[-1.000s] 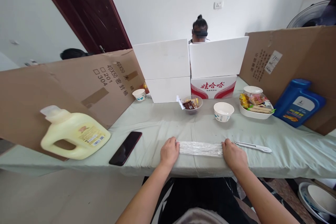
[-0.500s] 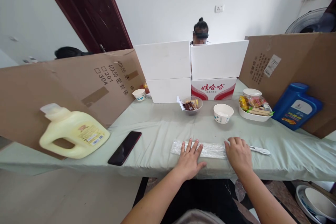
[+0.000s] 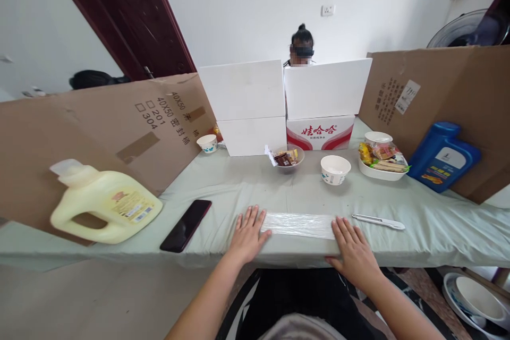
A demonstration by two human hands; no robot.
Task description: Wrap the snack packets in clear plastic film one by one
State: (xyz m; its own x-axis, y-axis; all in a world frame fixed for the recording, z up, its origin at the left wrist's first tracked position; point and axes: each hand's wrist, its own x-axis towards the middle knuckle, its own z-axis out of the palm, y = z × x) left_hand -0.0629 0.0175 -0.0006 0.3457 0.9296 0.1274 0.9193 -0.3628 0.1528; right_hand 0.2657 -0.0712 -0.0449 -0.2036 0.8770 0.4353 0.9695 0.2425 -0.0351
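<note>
A folded strip of clear plastic film [image 3: 298, 224] lies flat near the table's front edge. My left hand [image 3: 247, 234] rests palm down at its left end, fingers stretched out, with the thumb side touching the film. At the opposite end, my right hand [image 3: 354, 247] also lies flat, its fingertips on the film's edge. Neither hand grasps anything. To the right of the film is a slim white tool [image 3: 378, 221] with a slot in it; its exact kind cannot be made out.
A phone [image 3: 186, 226] and a yellow jug [image 3: 107, 202] stand left. Beyond are a paper bowl [image 3: 335, 170], a clear bowl of packets [image 3: 289, 164], a snack dish [image 3: 384, 174] and a blue bottle [image 3: 444, 156]. White boxes [image 3: 251, 95] screen a person opposite; cardboard [image 3: 159, 117] flanks the table.
My left hand has slid left along the film to its end. My right hand has flattened from a curled pose. The film looks smoother, and more of the white tool shows.
</note>
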